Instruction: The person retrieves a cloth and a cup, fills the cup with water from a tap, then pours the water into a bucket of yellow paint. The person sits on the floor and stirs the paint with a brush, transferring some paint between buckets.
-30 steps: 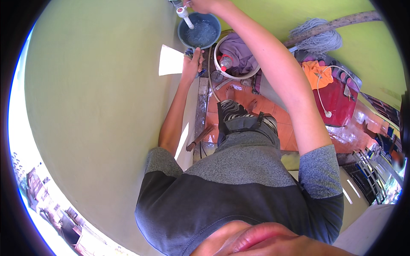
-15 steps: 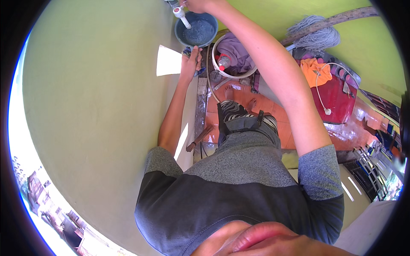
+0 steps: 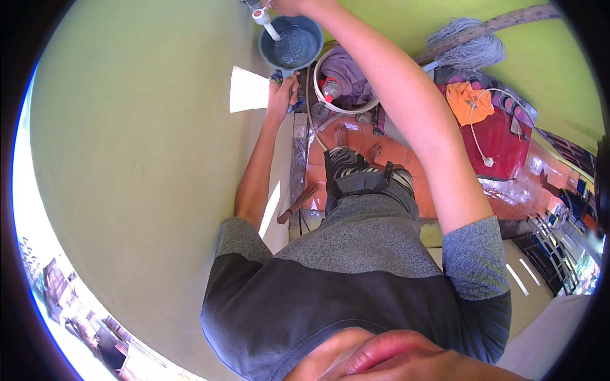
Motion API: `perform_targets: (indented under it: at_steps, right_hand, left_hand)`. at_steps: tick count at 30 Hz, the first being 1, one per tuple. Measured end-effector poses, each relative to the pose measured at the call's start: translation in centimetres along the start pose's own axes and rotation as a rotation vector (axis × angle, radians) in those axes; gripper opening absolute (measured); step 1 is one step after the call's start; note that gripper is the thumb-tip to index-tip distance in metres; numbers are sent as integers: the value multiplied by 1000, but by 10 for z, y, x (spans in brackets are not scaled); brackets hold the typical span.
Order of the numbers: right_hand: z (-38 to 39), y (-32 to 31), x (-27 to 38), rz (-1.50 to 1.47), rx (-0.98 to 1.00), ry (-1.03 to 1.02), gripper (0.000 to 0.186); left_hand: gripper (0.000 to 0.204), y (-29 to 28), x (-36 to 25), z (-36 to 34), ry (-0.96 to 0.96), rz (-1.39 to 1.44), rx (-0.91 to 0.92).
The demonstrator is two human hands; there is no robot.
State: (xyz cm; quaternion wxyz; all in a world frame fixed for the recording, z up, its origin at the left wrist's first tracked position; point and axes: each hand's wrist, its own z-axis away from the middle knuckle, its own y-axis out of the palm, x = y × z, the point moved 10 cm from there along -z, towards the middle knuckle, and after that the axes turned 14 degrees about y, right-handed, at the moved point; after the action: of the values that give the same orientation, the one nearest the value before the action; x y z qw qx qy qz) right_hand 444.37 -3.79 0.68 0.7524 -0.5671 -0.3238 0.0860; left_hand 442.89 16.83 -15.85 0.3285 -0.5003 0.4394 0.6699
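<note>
My left hand (image 3: 281, 96) is wrapped round the handle of a grey-blue water dipper (image 3: 309, 66), with the bowl held out at the top of the view. Water (image 3: 292, 51) lies in the bowl, its surface rippled. A white tap (image 3: 272, 30) on the wall points its spout down into the dipper. At the upper edge, my right hand (image 3: 289, 6) has its fingers closed at the tap's top; part of that hand is cut off by the frame.
Right of the dipper stands a white bucket (image 3: 321, 95) holding purple cloth (image 3: 348, 70) and a red-capped bottle (image 3: 332, 89). Farther right are a grey mop head (image 3: 473, 51), a red box-like thing (image 3: 502, 149) and an orange cloth (image 3: 469, 101). A green wall (image 3: 140, 159) rises along my left.
The dipper and tap sit slightly farther left in view. My left hand's thumb no longer lies up at the rim, so more of the dipper's handle shows. My right hand stays at the tap.
</note>
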Motion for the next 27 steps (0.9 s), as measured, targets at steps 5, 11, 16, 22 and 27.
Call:
perform_targets:
  at_steps: [5,11,16,22,27]
  right_hand:
    - [0,1,0,-33,9,-23,23]
    - [-6,8,0,-16,-59,-27,22]
    - [-10,12,-3,-45,-50,-62,23]
    - [-9,15,-6,-92,-37,-24,21]
    - [-2,9,-6,-153,-27,-45,22]
  left_hand:
    - [30,-2,2,1,-5,-9,-7]
    - [25,0,8,-7,51,37,-28]
    - [23,0,13,-12,69,15,-34]
    - [20,0,12,-16,104,5,-12]
    - [20,0,13,-17,102,-8,-5]
